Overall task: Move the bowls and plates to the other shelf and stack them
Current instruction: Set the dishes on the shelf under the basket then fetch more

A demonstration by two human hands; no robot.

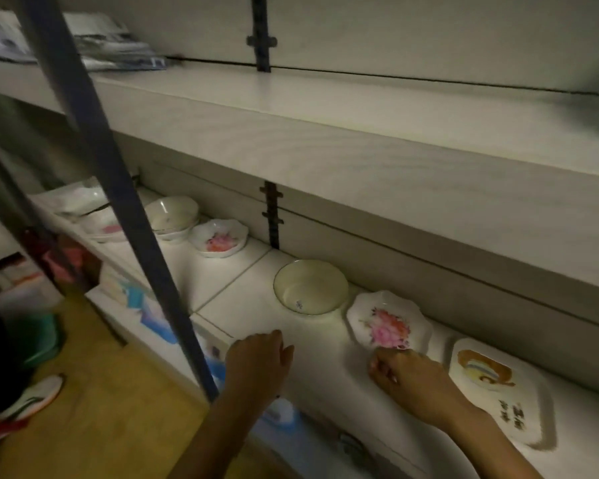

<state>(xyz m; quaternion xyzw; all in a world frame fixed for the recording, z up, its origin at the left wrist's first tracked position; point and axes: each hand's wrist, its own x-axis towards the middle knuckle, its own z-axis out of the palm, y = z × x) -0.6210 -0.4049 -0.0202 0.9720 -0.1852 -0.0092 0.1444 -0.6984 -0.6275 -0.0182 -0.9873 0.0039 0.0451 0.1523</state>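
On the white lower shelf (242, 316) stand a plain white bowl (310, 291), a scalloped plate with pink flowers (388, 321) and a rectangular plate with a brown picture (498, 388). My right hand (408, 378) touches the near edge of the flowered plate; whether it grips it I cannot tell. My left hand (256, 361) hovers over the shelf's front edge, fingers loosely curled, holding nothing. Further left sit another flowered dish (218, 238), a stack of white bowls (172, 216) and more plates (94, 216) behind the post.
A dark blue metal post (125, 216) slants across the left in front of the shelf. The upper shelf (325, 108) holds papers (94, 39) at its far left. Below lie a wooden floor, a shoe (32, 397) and boxes.
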